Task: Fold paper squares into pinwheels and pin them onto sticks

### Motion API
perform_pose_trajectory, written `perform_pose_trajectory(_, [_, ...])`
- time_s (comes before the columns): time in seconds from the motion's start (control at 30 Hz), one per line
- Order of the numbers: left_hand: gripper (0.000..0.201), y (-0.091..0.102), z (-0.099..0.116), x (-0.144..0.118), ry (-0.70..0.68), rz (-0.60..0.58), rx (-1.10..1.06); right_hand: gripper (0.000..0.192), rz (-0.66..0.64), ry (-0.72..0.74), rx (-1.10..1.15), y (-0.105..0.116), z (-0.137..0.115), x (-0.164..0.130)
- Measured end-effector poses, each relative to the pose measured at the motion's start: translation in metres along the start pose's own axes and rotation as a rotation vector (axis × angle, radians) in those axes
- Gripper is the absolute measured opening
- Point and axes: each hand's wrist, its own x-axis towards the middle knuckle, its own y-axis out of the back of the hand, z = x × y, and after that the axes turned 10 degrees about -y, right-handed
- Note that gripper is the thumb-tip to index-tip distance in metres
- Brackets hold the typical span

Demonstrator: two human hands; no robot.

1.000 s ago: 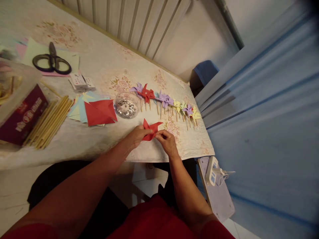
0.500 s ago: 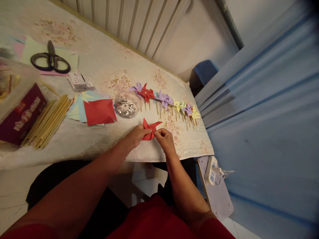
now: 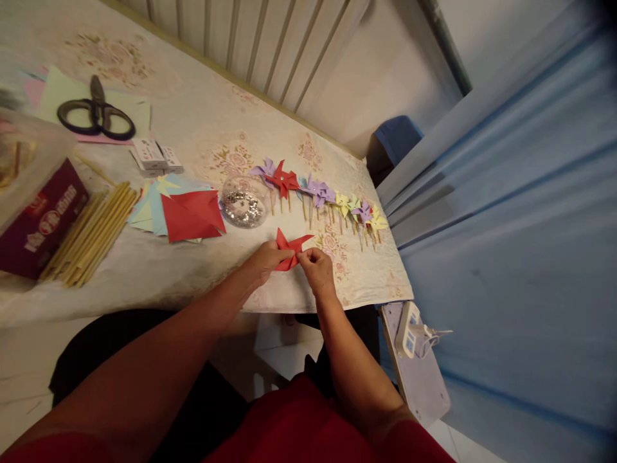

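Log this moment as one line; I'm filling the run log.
left hand: grips red paper pinwheel | right hand: pinches its flap | nearby: finished pinwheels, sequin dish, paper squares

both forearms bare, extended forward, converging. left hand palm down, fingers curled, tips pinched together. right hand just beside it, knuckles up, thumb and forefinger pinched. fingertips of the two hands nearly meet. wrists roughly level, elbows apart.
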Motion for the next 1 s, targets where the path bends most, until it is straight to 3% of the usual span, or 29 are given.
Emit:
perform_pose_trajectory(0.73, [0.015,-0.002,0.005,-0.003,-0.023,-0.037,0.028,0.026,-0.024,-0.035,-0.028,0.001,-0.004,-0.003])
perform_pose_trajectory(0.9, [0.021,0.0,0.005,-0.003,-0.009,-0.095,0.072,0.028,0.084,0.017,-0.04,0.022,-0.015,0.006])
perform_pose_trajectory(1.0, [0.024,0.0,0.006,-0.003,-0.017,-0.13,0.136,0.045,0.017,0.142,-0.093,0.041,-0.032,0.014])
